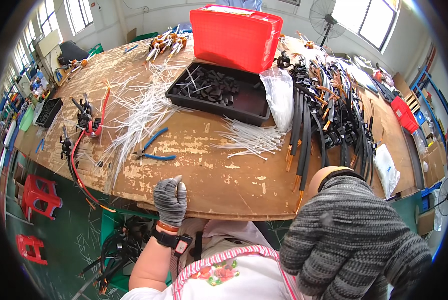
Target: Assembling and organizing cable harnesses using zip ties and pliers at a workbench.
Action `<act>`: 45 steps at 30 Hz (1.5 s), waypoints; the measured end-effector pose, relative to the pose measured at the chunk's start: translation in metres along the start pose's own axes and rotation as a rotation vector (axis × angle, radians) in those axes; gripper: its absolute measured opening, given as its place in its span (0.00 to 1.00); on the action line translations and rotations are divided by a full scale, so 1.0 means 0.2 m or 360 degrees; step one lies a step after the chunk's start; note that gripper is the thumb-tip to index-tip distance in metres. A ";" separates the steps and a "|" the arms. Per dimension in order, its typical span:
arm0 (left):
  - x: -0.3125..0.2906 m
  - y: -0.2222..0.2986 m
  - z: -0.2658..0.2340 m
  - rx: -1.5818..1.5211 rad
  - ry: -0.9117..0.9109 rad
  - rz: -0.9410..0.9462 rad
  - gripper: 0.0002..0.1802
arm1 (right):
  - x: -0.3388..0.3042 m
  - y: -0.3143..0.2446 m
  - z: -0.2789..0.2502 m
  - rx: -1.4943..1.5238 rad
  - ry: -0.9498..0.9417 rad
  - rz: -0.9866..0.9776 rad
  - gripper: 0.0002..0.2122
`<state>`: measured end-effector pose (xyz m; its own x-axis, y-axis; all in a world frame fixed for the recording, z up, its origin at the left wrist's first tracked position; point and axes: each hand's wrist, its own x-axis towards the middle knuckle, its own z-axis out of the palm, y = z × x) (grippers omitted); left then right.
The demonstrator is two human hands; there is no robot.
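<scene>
My left hand (170,201), in a grey knitted glove, is at the table's front edge with its fingers curled in; I see nothing in it. Beyond it lie blue-handled cutting pliers (155,145), apart from the hand. My right hand (354,240), gloved alike, looms large at the lower right, raised close to me. Its back faces me, with the thumb apart from the bent fingers; the fingertips are hidden, and nothing shows in it. Past that hand lies a pile of black cable assemblies (334,120) with copper-coloured ends. White cable ties (254,139) lie mid-table.
A black tray (184,102) of small black pieces stands before a red bin (234,42). Scattered cable ties (146,107) cover the left side, beside a red-and-black cable (76,165). A clear bag (279,100) leans at the tray. Red stools (41,197) stand on the floor.
</scene>
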<state>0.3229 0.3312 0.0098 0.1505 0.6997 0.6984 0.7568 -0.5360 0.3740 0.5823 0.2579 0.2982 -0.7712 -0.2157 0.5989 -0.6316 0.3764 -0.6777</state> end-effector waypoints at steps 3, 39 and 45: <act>0.01 0.00 0.01 0.0000 -0.0004 0.0000 0.08 | 0.02 0.02 -0.01 0.0025 -0.0006 -0.0010 0.17; 0.38 -1.37 -0.83 0.1228 -0.0018 -0.1161 0.23 | -0.39 1.79 -0.23 0.1463 0.1761 0.1034 0.17; 0.26 -1.18 -0.77 0.1680 -0.0703 -0.0997 0.18 | -0.39 1.79 -0.24 0.1107 0.1684 0.1131 0.15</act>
<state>0.0530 0.4209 0.0513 -0.3657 0.8972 0.2475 0.8750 0.4220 -0.2370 0.4204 0.4522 0.0302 -0.7076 0.6953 -0.1256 -0.2955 -0.4526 -0.8413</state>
